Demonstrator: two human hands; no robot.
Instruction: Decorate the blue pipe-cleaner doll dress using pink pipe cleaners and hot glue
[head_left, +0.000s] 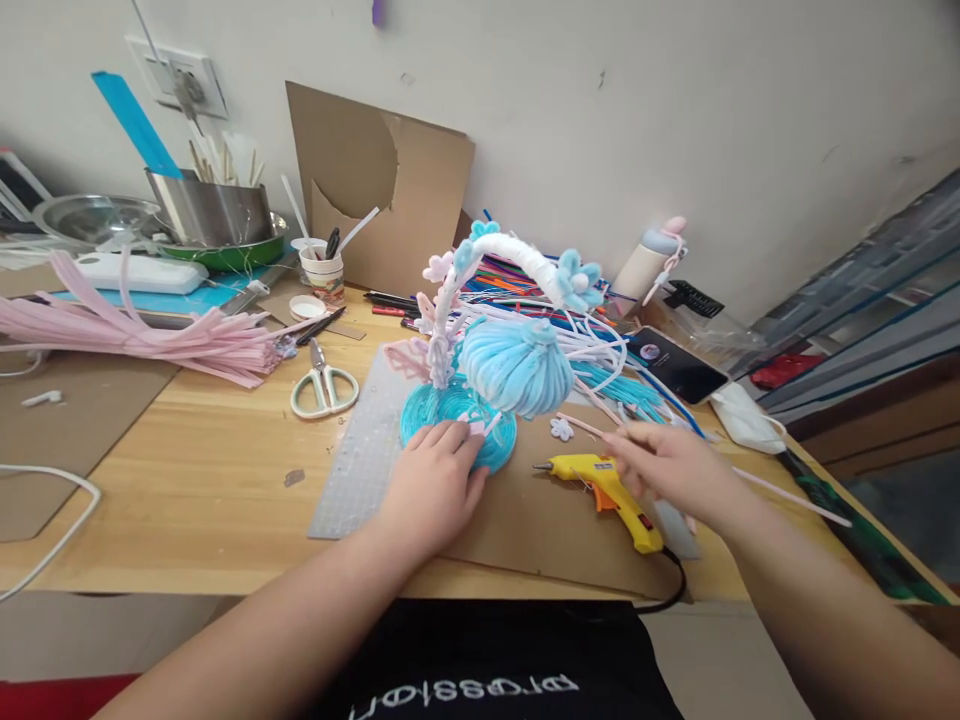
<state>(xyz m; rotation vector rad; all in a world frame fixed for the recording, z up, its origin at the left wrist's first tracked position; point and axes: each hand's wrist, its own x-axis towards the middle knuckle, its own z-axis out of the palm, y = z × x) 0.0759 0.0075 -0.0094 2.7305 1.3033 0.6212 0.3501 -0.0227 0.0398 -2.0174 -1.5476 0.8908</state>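
My left hand (439,480) lies over the front of a blue coiled round base (504,440), its fingers curved onto it. Small pale pink pieces (480,424) show at the fingertips. From the base rises a white wrapped arch (504,245) with pink and blue fuzzy flowers, and a blue shell-shaped puff (517,368) hangs beneath it. My right hand (667,462) is closed in a pinch on a long pink pipe cleaner (787,497) that sticks out on both sides. Just below that hand lies a yellow glue gun (600,485); a small white flower (561,429) is beside its nozzle.
Scissors (324,388) and a pink pipe cleaner bundle (165,330) lie to the left. Behind are a paper cup (322,272), a metal pot (210,208) and upright cardboard (427,200). A phone (679,365) and more pipe cleaners (622,390) are at right.
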